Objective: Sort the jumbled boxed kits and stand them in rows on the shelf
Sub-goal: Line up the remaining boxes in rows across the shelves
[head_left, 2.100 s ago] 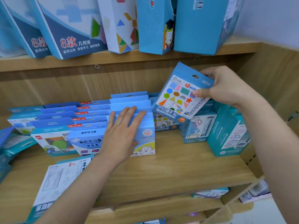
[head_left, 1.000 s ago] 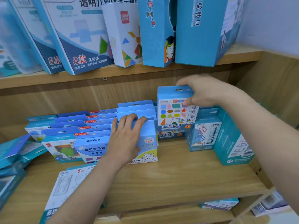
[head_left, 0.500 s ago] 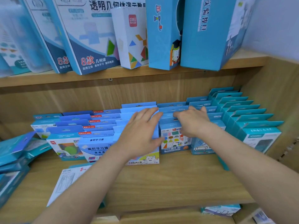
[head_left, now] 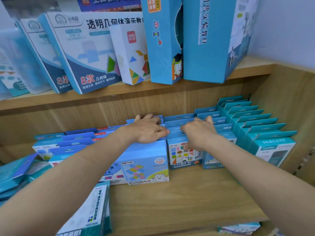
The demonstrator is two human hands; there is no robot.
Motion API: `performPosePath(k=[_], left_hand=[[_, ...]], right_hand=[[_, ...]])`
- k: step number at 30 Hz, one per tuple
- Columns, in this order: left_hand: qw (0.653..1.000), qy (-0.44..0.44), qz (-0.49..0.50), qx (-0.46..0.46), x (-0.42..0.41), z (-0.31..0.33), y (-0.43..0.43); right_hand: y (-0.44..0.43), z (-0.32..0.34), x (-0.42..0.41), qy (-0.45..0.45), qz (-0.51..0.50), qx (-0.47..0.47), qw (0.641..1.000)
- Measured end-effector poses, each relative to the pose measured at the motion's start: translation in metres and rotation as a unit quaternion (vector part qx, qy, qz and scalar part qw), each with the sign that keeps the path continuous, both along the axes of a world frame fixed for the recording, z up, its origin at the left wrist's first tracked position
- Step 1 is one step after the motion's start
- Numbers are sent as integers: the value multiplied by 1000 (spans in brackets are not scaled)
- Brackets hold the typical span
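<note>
Now that the shapes box no longer hangs in the air but stands at the front of its row, just under the right hand, the sorting has moved on by one kit. That hand has let go of it: the fingers lie spread and loose over the tops of the boxes behind, thumb hanging down across the box's face, gripping nothing. Beside it, nearly touching, the left hand has shifted from the front face of the bear box up onto the tops of that row, flat and open, pressing rather than holding. To the right of the right hand the teal boxes stand in a tidy file. Likely both hands are squaring the two middle rows. Below the left forearm a white box lies flat on the shelf, and further left a heap of loose boxes waits, so more remains.
</note>
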State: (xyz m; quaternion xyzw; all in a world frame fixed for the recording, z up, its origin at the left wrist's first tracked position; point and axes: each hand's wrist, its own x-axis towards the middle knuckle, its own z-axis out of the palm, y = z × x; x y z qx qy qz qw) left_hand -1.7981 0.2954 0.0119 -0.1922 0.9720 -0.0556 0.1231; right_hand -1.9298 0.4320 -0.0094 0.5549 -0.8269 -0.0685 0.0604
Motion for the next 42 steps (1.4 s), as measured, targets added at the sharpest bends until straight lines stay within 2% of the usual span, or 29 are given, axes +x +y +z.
performPosePath(k=[7, 9, 12, 14, 17, 19, 23, 27, 29, 32, 35, 42], left_hand=[[1000, 13, -7, -4, 2, -1, -7], [996, 83, -3, 43, 8, -2, -8], [966, 223, 12, 131, 29, 4, 0], [966, 220, 20, 136, 51, 1, 11], [983, 164, 35, 78, 79, -18, 26], [977, 197, 53, 63, 89, -29, 26], [949, 296, 87, 64, 121, -29, 20], [938, 294, 171, 68, 176, -30, 9], [928, 300, 211, 66, 204, -34, 0], [895, 330, 295, 61, 244, -39, -17], [845, 369, 377, 86, 272, -45, -35], [744, 448, 392, 304, 275, -70, -75]], right_hand=[[-8, 1, -1, -1, 0, -12, 1000], [-8, -1, -3, -17, 1, -34, 999], [-10, -5, 0, 10, -9, -65, 998], [-10, -8, 1, 53, -16, -75, 996], [-10, -11, -2, 108, -17, -60, 992], [-9, -14, -2, 114, -26, -52, 992], [-8, -8, 9, 62, -26, -72, 995], [-19, 12, 46, -83, 63, -210, 972], [-26, 15, 75, -115, 132, -223, 959], [-38, 9, 121, -92, 222, -187, 952], [-53, -8, 156, -27, 247, -177, 952], [-75, -43, 182, 8, 181, -171, 969]])
